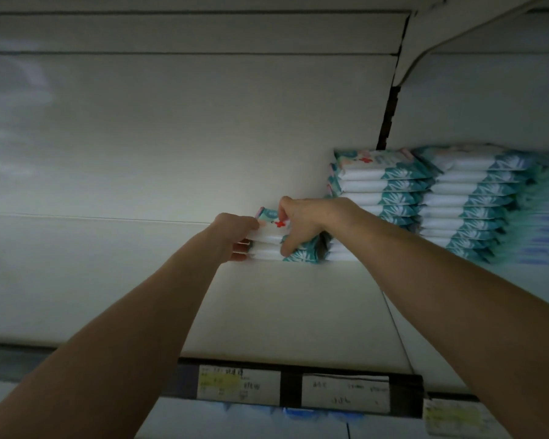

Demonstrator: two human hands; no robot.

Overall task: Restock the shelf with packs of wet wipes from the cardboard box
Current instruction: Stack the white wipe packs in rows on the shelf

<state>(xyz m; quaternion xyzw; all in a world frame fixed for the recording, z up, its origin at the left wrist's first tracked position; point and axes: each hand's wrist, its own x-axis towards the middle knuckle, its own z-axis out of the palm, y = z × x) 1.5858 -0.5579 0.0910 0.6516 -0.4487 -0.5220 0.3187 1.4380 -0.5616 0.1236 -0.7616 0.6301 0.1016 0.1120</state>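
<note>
Two bare arms reach up and away from the head camera, the closest things in its one view. Just under them, on the front edge of the white flat shelf (298,305), sit paper price labels (238,383), too blurry to read.

Farther in, the left hand (235,236) has its fingers curled round the left end of a small pile of soft white and teal wet wipe packs (267,240). The right hand (301,223) grips the same pile, fingers over the top and thumb down its front. The pile looks to rest on the shelf near the back wall, just beside two tall piles of the same packs (381,188) toward the shelf's right end.

So the job looks partly done. The right part of the shelf is full, and this small pile is only a few packs high. The left side of the shelf has no packs, so plenty is left to do. The cardboard box is not in view, so I cannot tell how many packs wait in it.
</note>
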